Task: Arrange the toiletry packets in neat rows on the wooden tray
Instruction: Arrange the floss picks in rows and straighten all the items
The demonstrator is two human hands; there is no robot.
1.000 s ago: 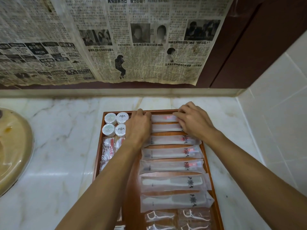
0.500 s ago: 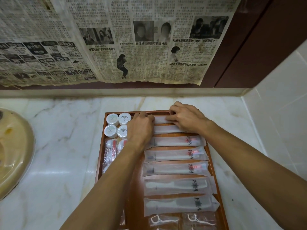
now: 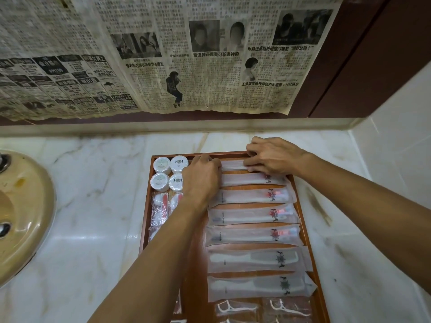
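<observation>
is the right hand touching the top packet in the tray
Touching. The head view shows the right hand with fingers on the top packet.
</observation>
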